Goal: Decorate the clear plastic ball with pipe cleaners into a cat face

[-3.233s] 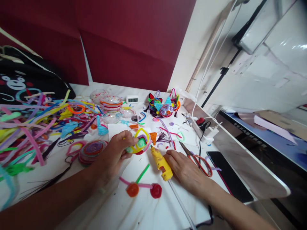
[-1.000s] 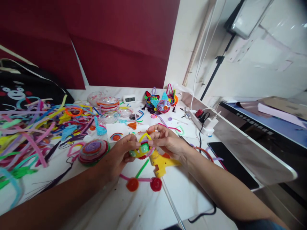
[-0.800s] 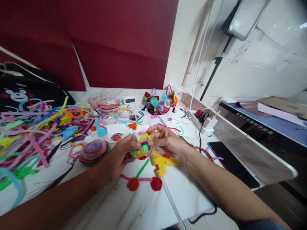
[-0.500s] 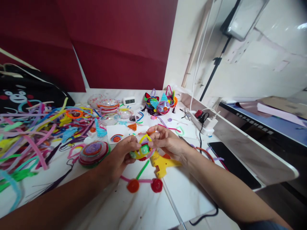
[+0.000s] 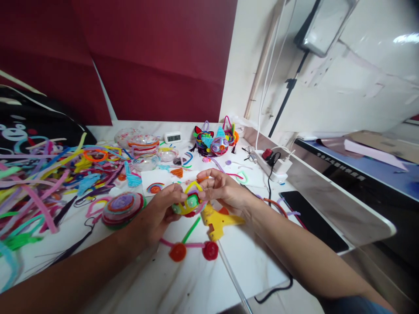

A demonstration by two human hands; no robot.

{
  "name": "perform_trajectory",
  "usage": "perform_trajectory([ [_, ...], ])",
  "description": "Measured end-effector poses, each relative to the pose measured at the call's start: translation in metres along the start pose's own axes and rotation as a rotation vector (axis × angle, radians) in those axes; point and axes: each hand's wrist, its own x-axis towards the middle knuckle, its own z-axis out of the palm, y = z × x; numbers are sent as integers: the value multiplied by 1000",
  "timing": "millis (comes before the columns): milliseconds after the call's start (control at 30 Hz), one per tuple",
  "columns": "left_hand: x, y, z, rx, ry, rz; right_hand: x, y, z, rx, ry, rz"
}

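A small pipe-cleaner figure (image 5: 190,200), made of yellow loops with green round pieces and pink and red edges, is held just above the white table (image 5: 183,288). My left hand (image 5: 159,213) grips its left side with closed fingers. My right hand (image 5: 220,191) pinches its upper right part between thumb and fingertips. Under my right wrist lies a yellow glue gun (image 5: 218,221) on its side. In front of my hands lies a pink stem with two red coils and a green stalk (image 5: 191,248).
Loose pipe cleaners (image 5: 42,174) cover the left of the table, beside a coiled multicoloured disc (image 5: 121,206). Clear bowls (image 5: 144,146), a small clock (image 5: 172,138) and a finished colourful craft (image 5: 212,141) stand behind. Scissors (image 5: 273,203), a power strip (image 5: 273,163) and a black phone (image 5: 310,220) lie right.
3.2 s ago my right hand lay on the table by the glue gun; it has risen to pinch the figure. Over the last second both hands hold still, and the view has shifted slightly.
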Motion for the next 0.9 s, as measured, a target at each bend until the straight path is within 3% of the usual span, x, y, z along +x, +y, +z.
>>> perform_trajectory([
  [433, 0, 1, 2, -12, 5, 19, -1, -3, -1, 11, -2, -9],
  [700, 3, -3, -1, 47, -2, 8, 0, -2, 3, 22, 89, 18],
  [900, 0, -3, 0, 121, 4, -6, 0, 2, 4, -14, 56, 39],
])
